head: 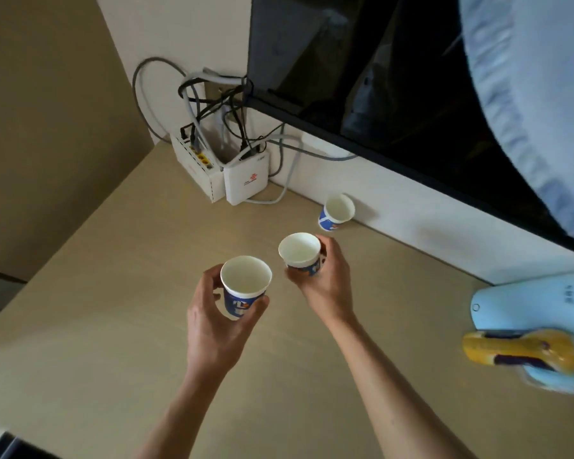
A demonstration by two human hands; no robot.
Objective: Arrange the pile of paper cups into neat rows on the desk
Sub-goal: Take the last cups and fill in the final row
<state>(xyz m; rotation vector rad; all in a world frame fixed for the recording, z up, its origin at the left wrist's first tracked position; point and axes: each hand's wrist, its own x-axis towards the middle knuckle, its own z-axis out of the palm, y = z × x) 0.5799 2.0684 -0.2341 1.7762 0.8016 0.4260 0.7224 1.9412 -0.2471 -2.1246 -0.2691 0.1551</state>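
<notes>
At the far left of the pale wooden table (113, 293), two white network boxes (246, 180) stand against the wall with a tangle of grey and black cables (212, 104) rising behind them. A dark screen (378, 77) hangs over the far edge, and pale blue fabric (527, 94) fills the upper right corner. At the right edge lie a light blue object (527, 303) and, just nearer, a blurred yellow one (517, 351); what they are cannot be told.

One paper cup (337, 212) stands upright at the far side, close to the wall and well apart from both hands, with bare table between it and them.

The left hand (209, 326) grips a second cup (244, 286), mouth up, its fingers (209, 276) curled round the left side and the thumb across the near side of the blue print. The right hand (328, 279) holds a third cup (299, 250) just to the right and slightly farther, with its fingers (325, 250) wrapped round the right side. This cup tilts a little toward the left. The two held cups are near each other but not touching. Whether either rests on the table cannot be told.
</notes>
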